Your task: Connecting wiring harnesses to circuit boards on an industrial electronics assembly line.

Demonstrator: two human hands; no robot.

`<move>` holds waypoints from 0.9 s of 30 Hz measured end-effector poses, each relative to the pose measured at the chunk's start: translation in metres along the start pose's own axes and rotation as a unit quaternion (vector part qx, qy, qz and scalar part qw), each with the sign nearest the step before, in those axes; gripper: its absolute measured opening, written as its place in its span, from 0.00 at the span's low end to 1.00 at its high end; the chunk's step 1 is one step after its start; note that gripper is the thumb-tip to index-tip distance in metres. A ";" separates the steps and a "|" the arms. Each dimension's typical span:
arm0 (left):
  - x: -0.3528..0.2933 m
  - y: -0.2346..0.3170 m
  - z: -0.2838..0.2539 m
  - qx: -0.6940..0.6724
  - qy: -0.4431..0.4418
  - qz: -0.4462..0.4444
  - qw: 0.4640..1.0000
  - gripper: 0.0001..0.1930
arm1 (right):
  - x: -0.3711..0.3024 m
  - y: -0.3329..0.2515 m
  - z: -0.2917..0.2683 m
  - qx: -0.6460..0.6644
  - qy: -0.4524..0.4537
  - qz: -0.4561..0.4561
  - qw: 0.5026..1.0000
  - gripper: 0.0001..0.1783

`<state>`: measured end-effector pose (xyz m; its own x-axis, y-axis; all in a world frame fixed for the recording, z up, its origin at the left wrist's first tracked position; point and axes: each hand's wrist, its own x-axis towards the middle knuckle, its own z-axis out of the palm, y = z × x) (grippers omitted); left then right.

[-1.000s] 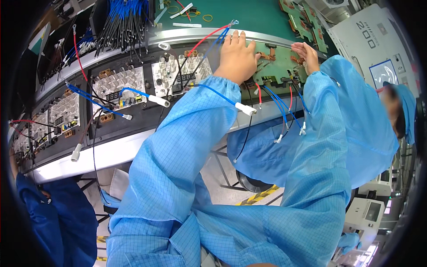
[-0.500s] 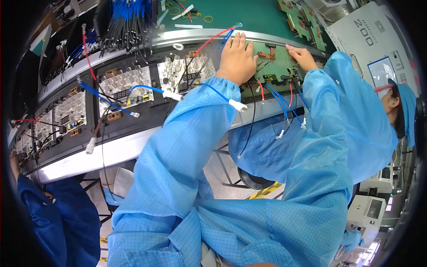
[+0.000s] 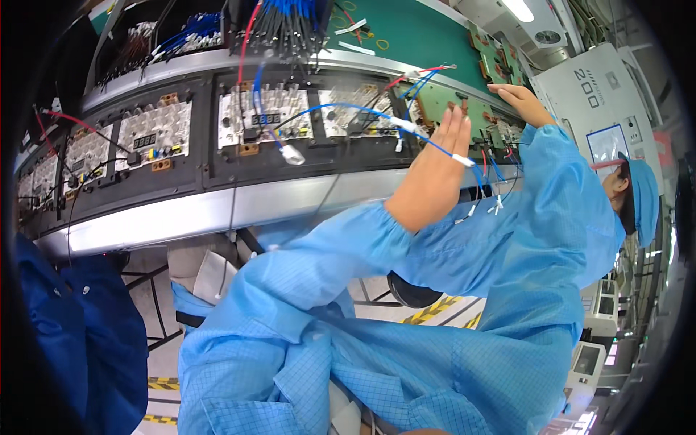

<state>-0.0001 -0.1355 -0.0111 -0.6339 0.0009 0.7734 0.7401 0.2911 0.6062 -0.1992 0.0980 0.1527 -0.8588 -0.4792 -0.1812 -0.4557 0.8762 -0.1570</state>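
My left hand (image 3: 433,177) is in the air above the near metal rail, flat with its fingers straight and close together. A blue wire (image 3: 362,110) with white connectors crosses in front of its fingers; I see no grip on it. Beyond the fingertips lies a green circuit panel (image 3: 440,100) with brown parts. Over the far right end of this panel row, my right hand (image 3: 528,106) is stretched out flat, holding nothing. Short red, blue and black leads with white ends (image 3: 497,204) hang over the rail below the panel.
White circuit boards (image 3: 267,130) with displays sit in black trays to the left. Blue wire bundles (image 3: 286,18) hang behind them. A green mat (image 3: 413,43) holds loose scraps. A co-worker in a blue cap (image 3: 642,192) is at right; dark blue trousers (image 3: 87,319) show at left.
My left hand has come off the panel, back toward the rail, and turned edge-on. My right hand has lifted from the panel's parts. The view has shifted, so the boards appear further right.
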 end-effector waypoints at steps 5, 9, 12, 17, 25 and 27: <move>-0.073 0.016 -0.053 -0.079 -0.041 -0.022 0.996 0.41 | -0.003 -0.043 0.023 -0.023 -0.015 0.035 0.999 0.21; -0.139 0.029 -0.126 -0.137 -0.252 0.009 0.958 0.36 | -0.029 -0.118 0.035 0.086 0.157 -0.044 0.983 0.22; -0.153 0.034 -0.215 -0.165 -0.530 -0.264 0.789 0.31 | -0.066 -0.222 0.054 0.177 0.254 -0.013 0.951 0.21; -0.231 0.007 -0.346 -0.158 -0.455 -0.391 0.784 0.26 | -0.118 -0.333 0.086 -0.092 0.326 -0.168 0.926 0.16; -0.256 0.035 -0.502 -0.172 -0.342 -0.484 0.787 0.22 | -0.069 -0.439 0.069 -0.131 0.267 -0.446 0.844 0.11; -0.235 0.048 -0.533 -0.188 -0.280 -0.513 0.789 0.19 | -0.045 -0.477 0.044 -0.157 0.211 -0.498 0.827 0.13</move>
<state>0.3040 -0.6319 -0.0653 -0.8649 0.4024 -0.3000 -0.2801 0.1091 0.9538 0.0671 -0.3006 0.1926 0.0029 -0.9679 0.2514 -0.9672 0.0611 0.2465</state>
